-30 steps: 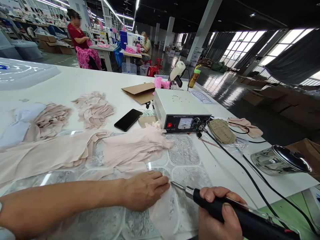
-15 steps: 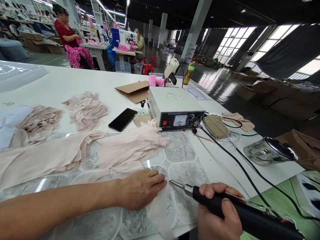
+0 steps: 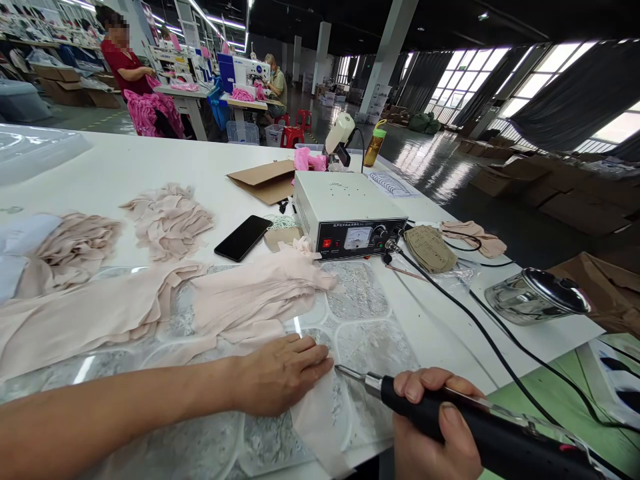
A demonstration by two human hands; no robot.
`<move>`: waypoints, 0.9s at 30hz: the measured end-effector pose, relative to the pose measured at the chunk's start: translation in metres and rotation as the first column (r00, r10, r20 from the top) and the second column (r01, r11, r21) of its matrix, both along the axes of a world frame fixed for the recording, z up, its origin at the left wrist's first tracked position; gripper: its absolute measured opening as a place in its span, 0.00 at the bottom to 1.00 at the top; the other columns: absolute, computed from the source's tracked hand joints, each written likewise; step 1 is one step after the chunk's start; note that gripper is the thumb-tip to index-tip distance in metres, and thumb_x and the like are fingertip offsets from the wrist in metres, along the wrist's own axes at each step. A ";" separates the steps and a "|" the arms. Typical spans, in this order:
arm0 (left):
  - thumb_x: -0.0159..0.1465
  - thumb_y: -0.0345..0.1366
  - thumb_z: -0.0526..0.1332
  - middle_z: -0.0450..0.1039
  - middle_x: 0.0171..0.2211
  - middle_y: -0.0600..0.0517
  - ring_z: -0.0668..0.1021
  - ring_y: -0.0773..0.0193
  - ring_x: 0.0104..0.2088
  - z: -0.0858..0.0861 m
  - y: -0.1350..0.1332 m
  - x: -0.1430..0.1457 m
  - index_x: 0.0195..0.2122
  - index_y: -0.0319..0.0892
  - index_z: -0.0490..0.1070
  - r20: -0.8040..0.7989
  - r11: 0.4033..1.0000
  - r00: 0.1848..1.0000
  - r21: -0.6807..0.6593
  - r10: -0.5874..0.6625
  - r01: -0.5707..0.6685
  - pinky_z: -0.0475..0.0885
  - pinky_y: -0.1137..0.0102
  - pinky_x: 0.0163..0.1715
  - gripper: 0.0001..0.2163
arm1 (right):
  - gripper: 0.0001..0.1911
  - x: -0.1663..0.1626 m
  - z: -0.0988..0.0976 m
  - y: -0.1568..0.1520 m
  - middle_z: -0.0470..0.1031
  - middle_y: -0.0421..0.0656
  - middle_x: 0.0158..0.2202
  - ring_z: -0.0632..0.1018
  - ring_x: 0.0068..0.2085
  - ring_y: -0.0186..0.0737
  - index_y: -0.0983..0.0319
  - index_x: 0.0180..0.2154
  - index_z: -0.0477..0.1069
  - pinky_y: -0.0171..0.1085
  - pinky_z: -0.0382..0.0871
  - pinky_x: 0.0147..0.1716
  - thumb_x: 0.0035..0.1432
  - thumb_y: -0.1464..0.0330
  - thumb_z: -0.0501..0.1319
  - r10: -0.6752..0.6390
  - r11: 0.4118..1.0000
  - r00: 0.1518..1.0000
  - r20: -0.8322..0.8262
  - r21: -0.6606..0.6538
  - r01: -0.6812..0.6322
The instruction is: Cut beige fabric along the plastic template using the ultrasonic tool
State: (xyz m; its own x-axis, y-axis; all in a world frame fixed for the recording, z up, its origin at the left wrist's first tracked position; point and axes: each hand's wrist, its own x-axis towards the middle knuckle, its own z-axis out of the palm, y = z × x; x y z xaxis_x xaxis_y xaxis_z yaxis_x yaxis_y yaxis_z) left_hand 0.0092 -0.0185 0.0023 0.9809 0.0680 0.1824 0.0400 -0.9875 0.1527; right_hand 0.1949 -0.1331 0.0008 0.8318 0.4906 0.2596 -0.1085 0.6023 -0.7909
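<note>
On the white worktop (image 3: 437, 337) little has changed, so the fabric strip (image 3: 319, 421) stays pinned under the flat left hand (image 3: 284, 375), the right grip (image 3: 427, 443) wrapped around the ultrasonic handpiece (image 3: 510, 437).

Your view has swung a bit to the right, so the white machine (image 3: 350, 190), phone (image 3: 243, 238) and shiny pot (image 3: 533, 298) now sit farther left. The shiny band on your left arm (image 3: 125, 413) has gone out of sight. Your tool's tip (image 3: 347, 372) is a tiny bit closer to your left hand (image 3: 285, 375) than half a second ago.
</note>
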 end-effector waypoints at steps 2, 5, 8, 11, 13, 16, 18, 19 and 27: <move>0.67 0.27 0.54 0.72 0.49 0.39 0.74 0.54 0.44 -0.001 0.000 0.000 0.58 0.30 0.64 -0.002 1.000 1.000 0.002 -0.001 0.001 0.69 0.63 0.44 0.18 | 0.07 -0.001 0.001 0.000 0.67 0.35 0.27 0.69 0.22 0.32 0.59 0.33 0.66 0.36 0.68 0.22 0.49 0.71 0.58 -0.001 1.000 1.000 0.018 0.007 0.000; 0.67 0.27 0.53 0.72 0.50 0.39 0.74 0.54 0.44 -0.001 0.000 0.001 0.58 0.30 0.64 -0.008 1.000 1.000 0.007 -0.006 0.006 0.70 0.63 0.44 0.18 | 0.05 -0.001 0.001 0.002 0.68 0.36 0.26 0.69 0.22 0.32 0.59 0.32 0.66 0.36 0.69 0.21 0.49 0.72 0.58 0.024 1.000 0.999 0.048 0.013 -0.025; 0.67 0.27 0.53 0.72 0.50 0.39 0.75 0.54 0.43 -0.001 0.000 0.001 0.58 0.30 0.64 -0.010 1.000 1.000 0.019 -0.003 0.004 0.70 0.63 0.43 0.18 | 0.05 0.001 0.001 0.004 0.69 0.36 0.27 0.70 0.22 0.33 0.59 0.31 0.66 0.36 0.70 0.22 0.50 0.72 0.59 0.060 0.998 0.996 0.069 0.006 -0.061; 0.67 0.27 0.54 0.73 0.49 0.39 0.75 0.54 0.43 -0.001 0.000 0.000 0.58 0.30 0.64 -0.010 1.000 1.000 0.030 0.005 -0.005 0.70 0.63 0.42 0.18 | 0.06 0.001 0.003 0.002 0.68 0.36 0.26 0.70 0.22 0.33 0.58 0.32 0.67 0.36 0.70 0.22 0.49 0.71 0.59 0.064 0.998 0.997 0.035 0.004 -0.065; 0.67 0.27 0.54 0.72 0.50 0.38 0.75 0.54 0.43 -0.003 0.001 0.000 0.58 0.31 0.64 -0.010 1.000 1.000 0.027 0.002 -0.002 0.70 0.62 0.43 0.18 | 0.06 0.001 0.006 -0.002 0.67 0.36 0.26 0.69 0.22 0.33 0.58 0.32 0.67 0.36 0.69 0.21 0.49 0.71 0.59 0.047 0.999 0.999 -0.025 0.003 -0.047; 0.69 0.28 0.53 0.72 0.52 0.38 0.75 0.53 0.45 -0.005 0.002 0.000 0.59 0.31 0.64 -0.015 1.000 1.000 0.005 -0.003 0.003 0.70 0.62 0.46 0.18 | 0.05 -0.002 0.009 -0.008 0.65 0.35 0.25 0.68 0.21 0.32 0.59 0.32 0.67 0.35 0.67 0.21 0.49 0.70 0.58 0.026 1.000 0.997 -0.078 0.004 -0.026; 0.71 0.31 0.53 0.70 0.54 0.39 0.74 0.52 0.49 -0.005 0.003 -0.001 0.60 0.32 0.64 -0.020 1.000 1.000 -0.010 0.006 -0.007 0.70 0.61 0.48 0.18 | 0.05 -0.003 0.008 -0.012 0.65 0.35 0.26 0.68 0.21 0.31 0.59 0.32 0.68 0.35 0.67 0.20 0.49 0.70 0.58 0.045 0.999 0.997 -0.066 0.011 -0.044; 0.71 0.33 0.53 0.70 0.55 0.39 0.74 0.51 0.50 -0.005 0.004 -0.002 0.60 0.33 0.64 -0.023 1.000 1.000 -0.016 0.011 -0.011 0.70 0.60 0.50 0.18 | 0.05 -0.004 0.007 -0.013 0.66 0.35 0.26 0.68 0.20 0.31 0.59 0.32 0.68 0.35 0.67 0.20 0.50 0.70 0.59 0.062 0.998 0.996 -0.057 0.017 -0.061; 0.73 0.41 0.54 0.68 0.58 0.41 0.74 0.49 0.52 0.000 0.007 -0.008 0.60 0.41 0.66 -0.066 1.000 0.998 -0.015 -0.020 0.020 0.71 0.59 0.51 0.18 | 0.05 -0.008 0.003 -0.019 0.69 0.36 0.27 0.71 0.21 0.30 0.60 0.35 0.70 0.34 0.69 0.21 0.53 0.69 0.59 0.150 0.987 0.987 -0.050 0.069 -0.146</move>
State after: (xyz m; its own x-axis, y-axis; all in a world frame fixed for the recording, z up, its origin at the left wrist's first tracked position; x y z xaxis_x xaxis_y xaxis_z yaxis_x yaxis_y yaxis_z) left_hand 0.0007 -0.0120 0.0024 0.9920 0.0503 0.1162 0.0308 -0.9859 0.1645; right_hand 0.1870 -0.1525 0.0039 0.7653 0.5930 0.2503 -0.2425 0.6259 -0.7412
